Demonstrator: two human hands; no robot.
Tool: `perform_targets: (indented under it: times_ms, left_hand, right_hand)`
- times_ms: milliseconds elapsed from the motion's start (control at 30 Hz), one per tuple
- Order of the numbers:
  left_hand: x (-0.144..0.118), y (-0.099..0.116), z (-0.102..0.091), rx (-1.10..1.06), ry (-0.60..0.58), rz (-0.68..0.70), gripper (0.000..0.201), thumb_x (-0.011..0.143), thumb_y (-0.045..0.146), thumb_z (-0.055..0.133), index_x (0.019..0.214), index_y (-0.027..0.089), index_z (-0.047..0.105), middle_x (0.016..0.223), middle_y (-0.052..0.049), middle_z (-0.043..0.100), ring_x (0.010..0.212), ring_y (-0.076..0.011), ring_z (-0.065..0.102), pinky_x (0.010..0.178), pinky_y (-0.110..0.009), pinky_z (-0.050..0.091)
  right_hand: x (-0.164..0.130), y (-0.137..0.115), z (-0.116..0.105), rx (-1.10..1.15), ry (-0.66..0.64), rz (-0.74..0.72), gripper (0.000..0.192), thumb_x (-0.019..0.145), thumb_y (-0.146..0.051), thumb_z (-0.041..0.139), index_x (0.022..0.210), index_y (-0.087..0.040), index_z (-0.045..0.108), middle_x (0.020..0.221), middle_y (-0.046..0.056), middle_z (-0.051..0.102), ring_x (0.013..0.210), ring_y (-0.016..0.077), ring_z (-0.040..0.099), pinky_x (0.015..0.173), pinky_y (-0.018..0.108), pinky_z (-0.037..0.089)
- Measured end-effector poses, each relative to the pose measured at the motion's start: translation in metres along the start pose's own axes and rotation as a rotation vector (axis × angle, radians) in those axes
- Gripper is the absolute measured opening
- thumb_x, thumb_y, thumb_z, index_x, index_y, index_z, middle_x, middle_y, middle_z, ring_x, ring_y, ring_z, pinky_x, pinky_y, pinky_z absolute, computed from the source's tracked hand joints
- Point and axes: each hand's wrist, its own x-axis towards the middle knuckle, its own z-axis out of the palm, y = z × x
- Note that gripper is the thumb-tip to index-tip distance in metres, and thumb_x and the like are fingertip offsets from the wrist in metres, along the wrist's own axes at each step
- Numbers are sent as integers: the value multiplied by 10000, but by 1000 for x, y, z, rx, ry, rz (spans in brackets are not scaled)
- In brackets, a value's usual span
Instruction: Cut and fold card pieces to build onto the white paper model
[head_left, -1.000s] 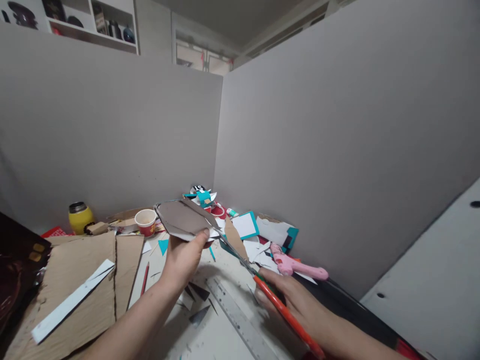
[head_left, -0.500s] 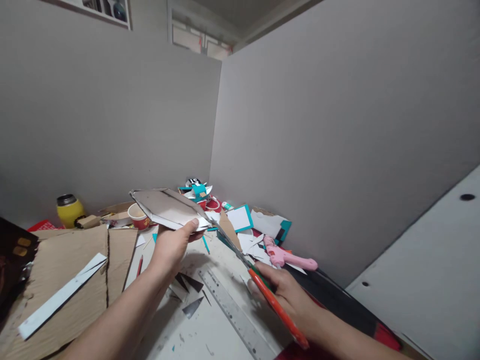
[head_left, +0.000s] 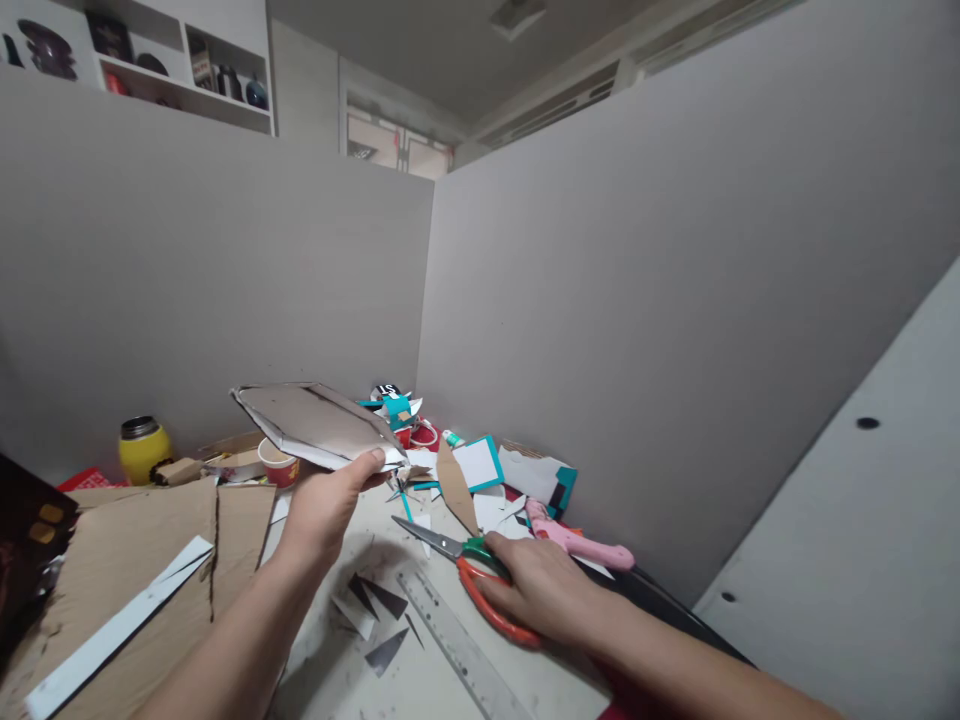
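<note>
Left hand [head_left: 324, 505] grips my cut cardboard panel [head_left: 315, 425] aloft at frame centre-left; right hand [head_left: 541, 588] has pulled the scissors [head_left: 469, 565] off it, lowered toward the table [head_left: 435, 690], fingers wrapped around the handles. Cutting seems paused.

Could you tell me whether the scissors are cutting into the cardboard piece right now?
No, the scissors lie low by the right hand, apart from the cardboard piece.
</note>
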Motion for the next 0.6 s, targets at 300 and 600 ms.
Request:
perform_targets:
  times_ms: [300,600]
  left_hand:
    - [-8,12,2,197,-3,92,224,643,321,750,736,117,740,862,-118,754,923,-276,683,842,-374,527]
    - [-7,19,-10,331,-6,422,205,741,327,689,810,135,693,857,-64,736,792,-199,643,727,-292,489]
  right_hand:
    - [35,-56,-75,915,259,-214,277,909,-397,476,1006,-175,611,913,63,669,746,163,649,635,283,494]
    - [75,-114,-71,1485,282,-170,84,726,-253,576,736,-175,546,611,-10,648,525,128,647,436,198,484]
